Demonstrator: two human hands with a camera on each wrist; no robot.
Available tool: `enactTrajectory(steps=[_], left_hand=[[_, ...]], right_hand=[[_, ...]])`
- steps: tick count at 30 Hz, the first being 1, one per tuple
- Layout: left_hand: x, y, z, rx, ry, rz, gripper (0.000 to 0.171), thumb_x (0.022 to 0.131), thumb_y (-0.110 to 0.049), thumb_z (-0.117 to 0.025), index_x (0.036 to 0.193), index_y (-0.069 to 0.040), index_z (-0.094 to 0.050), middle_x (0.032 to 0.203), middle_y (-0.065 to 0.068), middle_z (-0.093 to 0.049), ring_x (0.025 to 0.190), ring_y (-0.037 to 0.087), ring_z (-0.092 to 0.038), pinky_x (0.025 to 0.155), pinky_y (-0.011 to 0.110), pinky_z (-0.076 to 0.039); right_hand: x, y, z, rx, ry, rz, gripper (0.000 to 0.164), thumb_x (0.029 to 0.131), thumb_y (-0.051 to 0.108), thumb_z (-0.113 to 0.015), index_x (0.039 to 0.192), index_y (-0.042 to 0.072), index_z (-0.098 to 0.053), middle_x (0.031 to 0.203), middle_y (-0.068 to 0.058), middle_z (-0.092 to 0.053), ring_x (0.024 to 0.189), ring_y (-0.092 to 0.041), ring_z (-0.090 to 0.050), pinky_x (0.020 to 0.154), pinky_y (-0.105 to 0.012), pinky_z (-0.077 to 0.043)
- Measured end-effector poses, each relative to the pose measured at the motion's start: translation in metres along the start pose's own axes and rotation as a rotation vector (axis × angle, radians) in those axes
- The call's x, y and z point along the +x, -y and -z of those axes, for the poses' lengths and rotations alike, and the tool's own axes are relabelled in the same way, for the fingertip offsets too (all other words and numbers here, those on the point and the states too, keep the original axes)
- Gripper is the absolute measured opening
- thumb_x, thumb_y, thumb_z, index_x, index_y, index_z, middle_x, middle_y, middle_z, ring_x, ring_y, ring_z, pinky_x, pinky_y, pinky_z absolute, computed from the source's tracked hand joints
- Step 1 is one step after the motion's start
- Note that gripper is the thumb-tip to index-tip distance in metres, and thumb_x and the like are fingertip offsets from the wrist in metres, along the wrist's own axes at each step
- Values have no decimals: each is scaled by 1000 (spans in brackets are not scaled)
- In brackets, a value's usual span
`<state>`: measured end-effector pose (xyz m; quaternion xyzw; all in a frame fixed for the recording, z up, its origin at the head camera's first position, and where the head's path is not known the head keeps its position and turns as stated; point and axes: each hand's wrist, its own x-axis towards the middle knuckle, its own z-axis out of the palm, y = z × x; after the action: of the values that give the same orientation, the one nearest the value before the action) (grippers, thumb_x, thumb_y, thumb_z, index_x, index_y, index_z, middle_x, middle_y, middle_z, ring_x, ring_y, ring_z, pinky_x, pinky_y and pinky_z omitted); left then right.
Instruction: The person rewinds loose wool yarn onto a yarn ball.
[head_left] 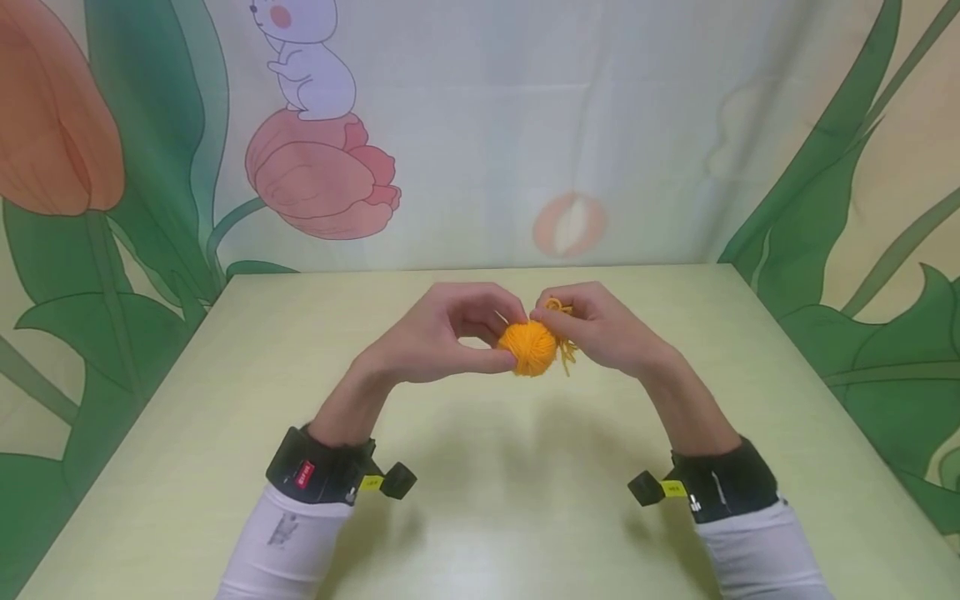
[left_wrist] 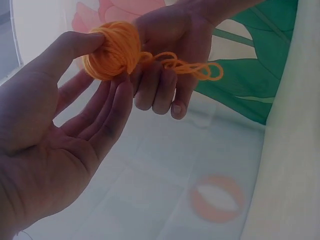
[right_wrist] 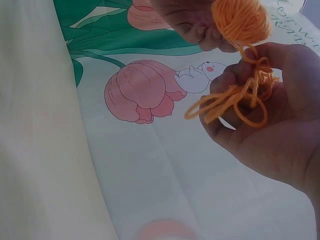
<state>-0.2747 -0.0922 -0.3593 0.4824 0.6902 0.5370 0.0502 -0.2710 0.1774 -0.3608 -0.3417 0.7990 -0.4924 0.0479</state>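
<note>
A small ball of orange-yellow yarn point(head_left: 529, 348) is held up above the table, between the two hands. My left hand point(head_left: 438, 333) grips the ball from its left side, thumb on one face and fingertips on the other, as the left wrist view shows with the wound yarn ball point(left_wrist: 114, 50). Close against the ball's right side, my right hand point(head_left: 607, 329) pinches loose yarn between thumb and forefinger. Several loops of loose yarn point(right_wrist: 240, 102) hang across the right palm and fingers in the right wrist view.
Below the hands lies a pale yellow-green tabletop point(head_left: 487, 533). Behind it hangs a curtain point(head_left: 465, 167) printed with tulips, leaves and a white animal. Black wrist straps point(head_left: 322, 467) with small camera blocks sit on both forearms.
</note>
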Motion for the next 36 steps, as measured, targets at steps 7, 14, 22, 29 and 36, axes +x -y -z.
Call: enactTrajectory(steps=[7,14,22,29,36], left_hand=[[0,7,-1,156,19,29,30,92,-4,-89,120,-11,-79,114,4,-83,90,19,-83,90,41,-73],[2,10,-2,376,-46,46,30,89,-9,-92,117,-11,-80,112,1,-84,89,12,-81,85,30,-72],[4,12,-2,460,-208,27,26,91,-7,-90,114,-6,-79,111,7,-83,91,19,-82,89,33,-73],[6,18,0,424,-407,48,31,92,-9,-92,119,-7,-78,112,8,-82,93,22,-84,91,36,-73],[7,17,2,256,-574,38,35,93,-7,-92,124,-6,-76,119,10,-81,100,23,-84,94,27,-71]], right_hand=[[1,0,-1,7,-19,-7,28,115,14,-59,92,3,-71,83,-7,-70,74,-24,-64,67,-27,-59],[1,1,-2,-13,-44,-3,28,115,13,-61,89,3,-67,82,-9,-63,74,-23,-60,61,-29,-56],[-1,5,-4,-39,-94,42,23,115,10,-61,100,2,-76,92,-14,-70,82,-29,-63,72,-28,-57],[-2,11,-7,-64,-91,64,22,114,10,-63,97,5,-77,90,-10,-72,83,-28,-64,75,-28,-58],[-1,13,-10,-44,-57,89,22,112,10,-65,96,8,-80,88,-8,-76,83,-24,-67,78,-28,-61]])
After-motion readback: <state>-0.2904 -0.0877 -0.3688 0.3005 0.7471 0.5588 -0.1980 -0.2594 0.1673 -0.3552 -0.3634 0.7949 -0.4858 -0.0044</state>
